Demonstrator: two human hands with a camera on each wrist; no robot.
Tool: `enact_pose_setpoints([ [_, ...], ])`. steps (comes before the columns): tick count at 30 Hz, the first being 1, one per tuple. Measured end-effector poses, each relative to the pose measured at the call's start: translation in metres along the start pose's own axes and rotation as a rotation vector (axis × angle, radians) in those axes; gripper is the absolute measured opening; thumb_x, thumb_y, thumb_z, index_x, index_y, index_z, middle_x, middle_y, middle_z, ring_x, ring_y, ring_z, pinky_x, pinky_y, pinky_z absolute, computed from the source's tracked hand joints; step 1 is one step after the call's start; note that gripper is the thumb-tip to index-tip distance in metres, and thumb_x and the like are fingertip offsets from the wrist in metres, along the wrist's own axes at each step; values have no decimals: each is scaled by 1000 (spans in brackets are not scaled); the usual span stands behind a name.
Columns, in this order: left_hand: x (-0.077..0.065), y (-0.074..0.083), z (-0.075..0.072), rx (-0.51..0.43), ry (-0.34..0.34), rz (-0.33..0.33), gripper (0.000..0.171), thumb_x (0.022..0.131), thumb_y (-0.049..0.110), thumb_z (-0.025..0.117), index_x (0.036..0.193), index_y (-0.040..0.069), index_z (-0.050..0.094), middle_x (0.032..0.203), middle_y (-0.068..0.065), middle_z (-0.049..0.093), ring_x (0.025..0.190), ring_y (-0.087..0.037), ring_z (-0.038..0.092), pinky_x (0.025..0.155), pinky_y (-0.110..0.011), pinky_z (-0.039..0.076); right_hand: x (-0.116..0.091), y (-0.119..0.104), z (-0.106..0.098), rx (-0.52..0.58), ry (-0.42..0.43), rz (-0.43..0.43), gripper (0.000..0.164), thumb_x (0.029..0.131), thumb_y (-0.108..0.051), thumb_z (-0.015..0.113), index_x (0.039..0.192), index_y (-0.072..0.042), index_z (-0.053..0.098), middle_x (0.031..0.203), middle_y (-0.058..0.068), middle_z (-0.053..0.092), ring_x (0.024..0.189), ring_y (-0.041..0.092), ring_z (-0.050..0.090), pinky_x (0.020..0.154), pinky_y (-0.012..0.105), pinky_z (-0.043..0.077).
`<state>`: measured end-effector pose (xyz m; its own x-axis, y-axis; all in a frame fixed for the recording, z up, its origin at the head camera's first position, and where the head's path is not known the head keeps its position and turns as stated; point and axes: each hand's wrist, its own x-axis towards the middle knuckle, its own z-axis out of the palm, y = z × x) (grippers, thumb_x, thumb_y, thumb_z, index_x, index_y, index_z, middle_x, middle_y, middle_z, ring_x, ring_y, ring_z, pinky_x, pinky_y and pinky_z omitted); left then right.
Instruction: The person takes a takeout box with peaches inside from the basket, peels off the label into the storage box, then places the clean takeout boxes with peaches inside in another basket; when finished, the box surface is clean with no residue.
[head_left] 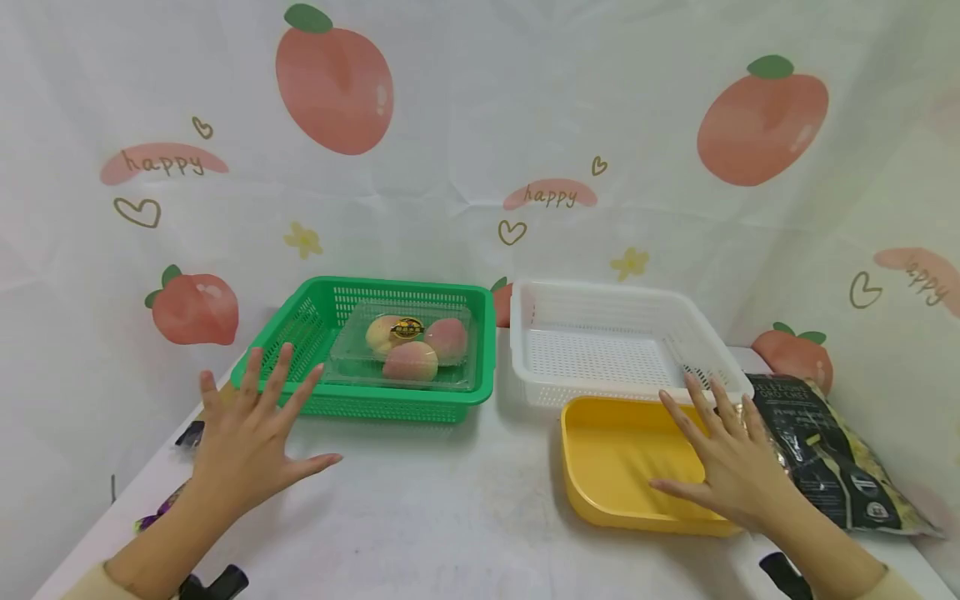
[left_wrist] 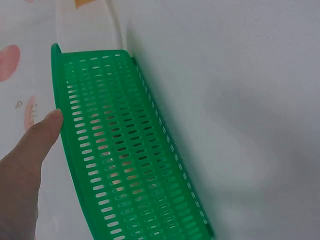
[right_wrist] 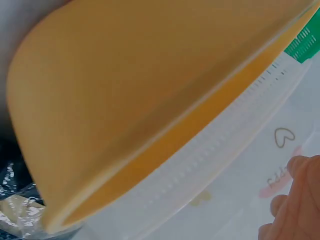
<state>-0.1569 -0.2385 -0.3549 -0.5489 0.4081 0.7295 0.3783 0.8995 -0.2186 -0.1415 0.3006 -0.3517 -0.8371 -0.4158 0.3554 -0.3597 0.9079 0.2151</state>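
My left hand [head_left: 251,450] has its fingers spread wide, holding nothing, in front of the green basket [head_left: 405,407]. In the head view its fingertips overlap the basket's front rim. A clear plastic box [head_left: 345,358] of peaches [head_left: 411,362] lies inside that basket. My right hand [head_left: 731,462], also spread and holding nothing, hovers over the right side of the yellow bin [head_left: 611,475]. Behind the bin stands a white basket [head_left: 600,354]. In the left wrist view a finger [left_wrist: 37,142] overlaps the green rim; the right wrist view shows fingertips [right_wrist: 300,200] beside the bin.
A black bag with a yellowish side [head_left: 832,458] lies right of the bin. Small purple wrapped pieces [head_left: 168,500] and a dark packet [head_left: 191,433] sit at the table's left edge. A peach-printed cloth [head_left: 465,108] hangs behind the white tabletop [head_left: 442,508].
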Motion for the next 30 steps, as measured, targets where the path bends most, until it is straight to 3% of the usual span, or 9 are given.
enact_pose_setpoints([
  [7, 5, 1, 3, 2, -10, 10, 101, 73, 88, 18, 147, 19, 30, 158, -12, 6, 145, -31, -11, 108, -60, -18, 11, -2, -1, 31, 7, -13, 106, 71, -75, 54, 151, -28, 3, 157, 6, -13, 142, 22, -22, 111, 47, -22],
  [12, 8, 6, 6, -10, -95, -22, 105, 71, 90, 15, 147, 19, 28, 158, -11, 2, 145, -34, -10, 106, -65, -15, 19, -7, -1, 48, 23, -49, 104, 72, -73, 55, 151, -27, 6, 157, 5, -13, 142, 20, -22, 111, 47, -22],
  [17, 14, 8, 7, -8, -120, -29, 106, 71, 91, 13, 148, 20, 26, 158, -10, 1, 145, -34, -8, 107, -65, -14, 27, -12, 0, 64, 44, -79, 101, 73, -75, 52, 151, -28, 9, 158, 4, -12, 143, 20, -21, 112, 46, -21],
  [24, 21, 11, 10, 27, -218, -39, 106, 68, 91, 7, 149, 24, 23, 159, -7, -4, 145, -34, -8, 105, -70, -10, 39, -18, -2, 81, 10, -101, 101, 74, -75, 52, 151, -27, 8, 158, 4, -11, 143, 22, -20, 111, 46, -23],
  [30, 25, 10, 17, 20, -210, -22, 107, 68, 91, 6, 146, 21, 31, 159, -7, -2, 145, -34, -5, 103, -73, -7, 48, -26, -2, 94, -16, -101, 100, 75, -74, 51, 151, -27, 7, 158, 9, -5, 144, 25, -18, 111, 47, -22],
])
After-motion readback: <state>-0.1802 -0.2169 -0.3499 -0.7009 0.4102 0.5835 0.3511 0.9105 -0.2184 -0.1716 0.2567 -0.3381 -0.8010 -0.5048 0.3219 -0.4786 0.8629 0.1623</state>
